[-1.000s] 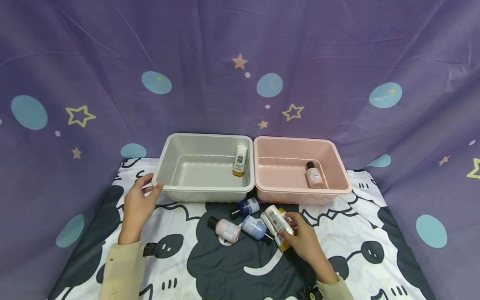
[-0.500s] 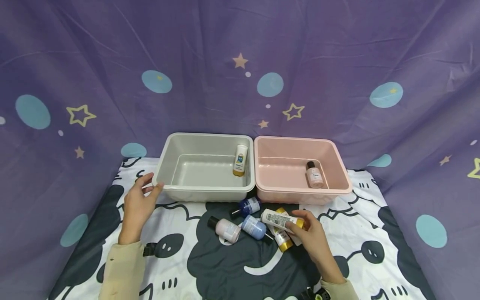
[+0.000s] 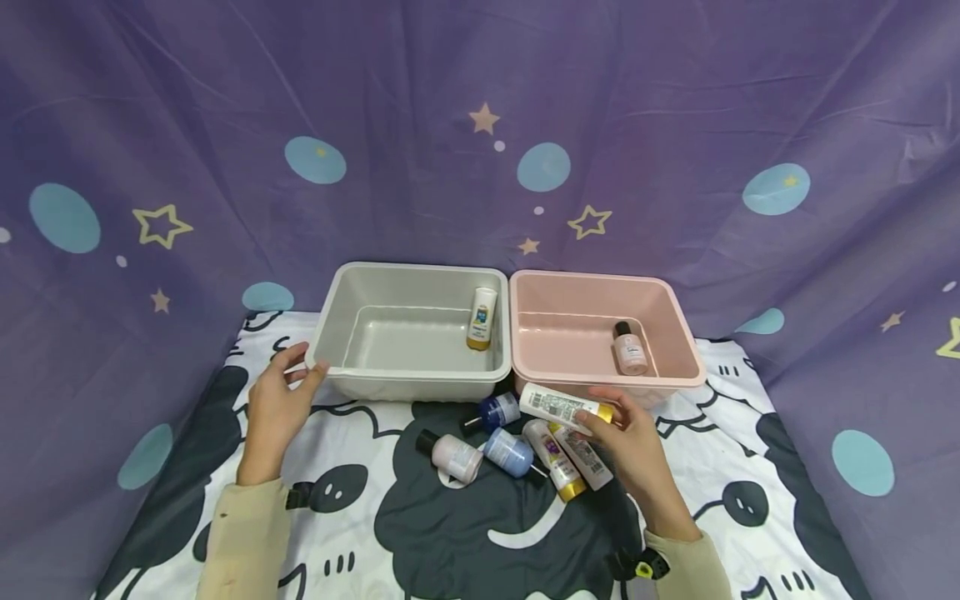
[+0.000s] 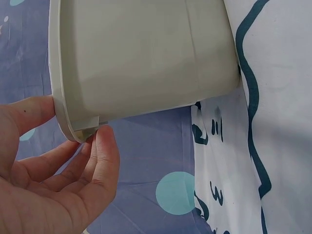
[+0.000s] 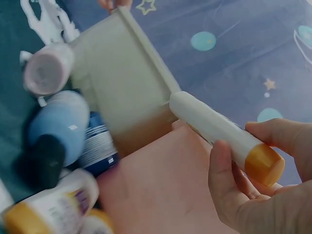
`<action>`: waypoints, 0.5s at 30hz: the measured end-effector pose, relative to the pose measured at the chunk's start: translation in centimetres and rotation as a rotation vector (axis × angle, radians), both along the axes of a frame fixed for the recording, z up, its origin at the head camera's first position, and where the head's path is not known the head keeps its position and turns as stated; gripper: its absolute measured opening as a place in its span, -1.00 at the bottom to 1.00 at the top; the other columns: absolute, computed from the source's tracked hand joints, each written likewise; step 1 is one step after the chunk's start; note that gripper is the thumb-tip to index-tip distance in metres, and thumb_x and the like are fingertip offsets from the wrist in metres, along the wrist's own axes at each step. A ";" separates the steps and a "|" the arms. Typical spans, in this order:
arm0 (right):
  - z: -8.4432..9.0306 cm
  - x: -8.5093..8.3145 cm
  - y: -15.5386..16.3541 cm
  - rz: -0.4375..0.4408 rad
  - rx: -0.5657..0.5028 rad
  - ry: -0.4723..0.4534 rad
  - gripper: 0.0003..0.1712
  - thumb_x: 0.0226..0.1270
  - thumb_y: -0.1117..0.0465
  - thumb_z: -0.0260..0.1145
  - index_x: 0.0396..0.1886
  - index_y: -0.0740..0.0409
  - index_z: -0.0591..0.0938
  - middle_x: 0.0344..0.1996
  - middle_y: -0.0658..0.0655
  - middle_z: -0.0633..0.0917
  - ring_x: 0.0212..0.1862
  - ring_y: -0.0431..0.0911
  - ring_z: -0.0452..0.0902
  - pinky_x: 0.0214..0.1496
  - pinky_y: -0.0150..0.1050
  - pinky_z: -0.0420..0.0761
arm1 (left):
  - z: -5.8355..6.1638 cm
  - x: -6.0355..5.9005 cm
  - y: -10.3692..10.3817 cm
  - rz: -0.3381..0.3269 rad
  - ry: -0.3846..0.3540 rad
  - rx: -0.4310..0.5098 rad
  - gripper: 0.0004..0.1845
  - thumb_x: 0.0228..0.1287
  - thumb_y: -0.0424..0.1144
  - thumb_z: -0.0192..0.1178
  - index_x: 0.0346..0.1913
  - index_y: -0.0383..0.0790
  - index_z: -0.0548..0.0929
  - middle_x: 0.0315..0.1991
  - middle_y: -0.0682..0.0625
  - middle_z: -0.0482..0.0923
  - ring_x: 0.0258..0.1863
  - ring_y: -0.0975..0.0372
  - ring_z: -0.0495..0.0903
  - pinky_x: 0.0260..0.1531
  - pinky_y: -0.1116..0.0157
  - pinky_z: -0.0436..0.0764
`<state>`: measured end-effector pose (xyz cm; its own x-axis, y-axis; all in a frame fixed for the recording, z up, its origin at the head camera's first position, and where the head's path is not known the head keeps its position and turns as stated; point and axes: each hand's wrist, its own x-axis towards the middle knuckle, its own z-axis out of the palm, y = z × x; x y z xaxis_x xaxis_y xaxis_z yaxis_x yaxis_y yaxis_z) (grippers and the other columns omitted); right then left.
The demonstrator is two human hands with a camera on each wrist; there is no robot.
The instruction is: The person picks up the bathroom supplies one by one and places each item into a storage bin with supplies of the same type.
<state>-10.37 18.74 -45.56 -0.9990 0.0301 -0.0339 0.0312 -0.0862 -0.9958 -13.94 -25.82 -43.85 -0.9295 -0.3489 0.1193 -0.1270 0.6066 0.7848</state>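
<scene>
My left hand (image 3: pixel 281 412) pinches the near left corner of the grey bin (image 4: pixel 141 53), thumb on one side of the rim and fingers beneath it. My right hand (image 3: pixel 630 442) holds a white tube with a gold cap (image 3: pixel 562 406) near its cap end, lifted in front of the pink bin (image 3: pixel 600 385). Below it two more gold-capped white tubes (image 3: pixel 553 458) lie side by side on the cloth. Left of them are a light blue bottle (image 3: pixel 509 452), a dark blue bottle (image 3: pixel 498 412) and a pale pink bottle (image 3: pixel 456 459), all with black caps.
Inside the grey bin lies a gold-capped tube (image 3: pixel 481 319); the pink bin holds a pink bottle with a black cap (image 3: pixel 629 350). Both bins stand side by side against a purple curtain (image 3: pixel 420 167). A patterned cloth (image 3: pixel 337 533) covers the surface.
My right hand has lifted a white tube off the pile, turned it sideways and raised it toward the bins. Two tubes beneath are uncovered. The left hand stays on the grey rim.
</scene>
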 end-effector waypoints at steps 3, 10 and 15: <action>1.2 -1.1 -0.5 0.017 -0.030 0.027 -0.53 0.30 0.54 0.32 0.17 0.47 0.42 -0.08 0.22 0.65 -0.14 -0.03 0.68 -0.12 0.00 0.71 | 0.1 0.1 0.0 0.001 0.003 0.004 -0.40 0.44 -0.01 0.19 0.40 -0.27 0.44 0.26 -0.20 0.52 0.10 -0.05 0.59 -0.25 0.37 0.48; 4.7 -4.7 -2.4 0.055 -0.077 0.052 -0.57 0.32 0.52 0.30 0.16 0.39 0.44 -0.07 0.23 0.61 -0.11 0.00 0.66 -0.11 0.02 0.70 | 0.2 0.0 0.1 0.004 0.002 0.014 -0.41 0.43 -0.06 0.21 0.40 -0.27 0.44 0.26 -0.20 0.52 0.10 -0.05 0.59 -0.23 0.31 0.49; 7.2 -8.0 -4.6 0.081 -0.085 0.045 -0.56 0.33 0.47 0.33 0.17 0.41 0.46 -0.07 0.25 0.61 -0.12 0.00 0.65 -0.12 -0.08 0.72 | 0.2 0.0 0.1 0.012 -0.008 0.014 -0.41 0.42 -0.06 0.22 0.40 -0.25 0.45 0.27 -0.19 0.52 0.10 -0.02 0.60 -0.24 0.30 0.50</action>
<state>-18.35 14.12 -38.31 -0.9986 -0.0514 0.0121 -0.0032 -0.1698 -0.9855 -13.92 -25.72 -43.65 -0.9262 -0.3614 0.1071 -0.1401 0.5938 0.7924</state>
